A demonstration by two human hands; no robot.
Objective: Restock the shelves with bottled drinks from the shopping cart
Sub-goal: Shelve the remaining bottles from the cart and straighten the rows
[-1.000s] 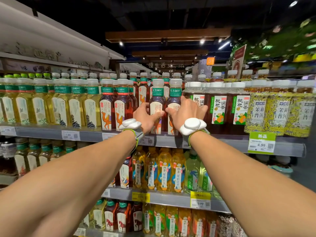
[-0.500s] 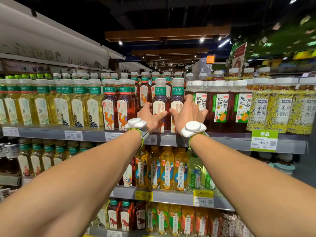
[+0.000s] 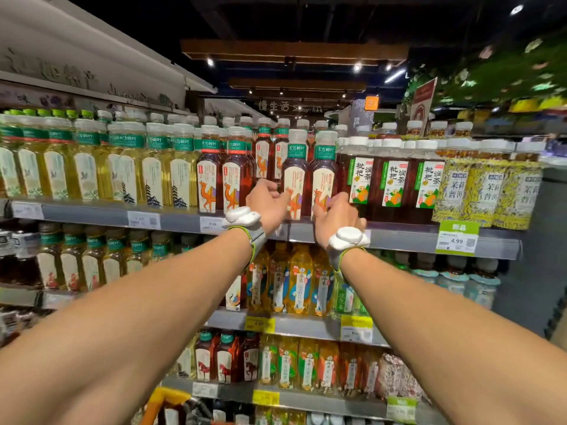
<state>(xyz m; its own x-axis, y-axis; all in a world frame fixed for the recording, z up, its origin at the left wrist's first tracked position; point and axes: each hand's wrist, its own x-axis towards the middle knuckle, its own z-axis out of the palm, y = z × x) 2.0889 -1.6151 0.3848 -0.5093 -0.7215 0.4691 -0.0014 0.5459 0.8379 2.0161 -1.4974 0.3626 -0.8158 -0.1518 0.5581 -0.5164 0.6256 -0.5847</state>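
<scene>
Two dark tea bottles with camel labels stand upright side by side on the top shelf [image 3: 92,214]: the left bottle [image 3: 295,167] and the right bottle [image 3: 323,170]. My left hand [image 3: 267,204] is low in front of the left bottle, fingers loosely curled, fingertips touching its lower label. Just before the right bottle's base is my right hand [image 3: 336,220], fingers relaxed and brushing the label. Neither hand wraps round a bottle. Both wrists wear white bands.
Full rows of yellow tea bottles [image 3: 122,167] fill the shelf to the left, dark loquat tea bottles [image 3: 394,179] to the right. A green price tag [image 3: 457,239] hangs on the rail. Two stocked shelves lie below. An orange cart part [image 3: 167,401] shows at the bottom edge.
Both hands have let go of the two camel-label bottles and slid down and back towards me. The bottles stay standing on the shelf.
</scene>
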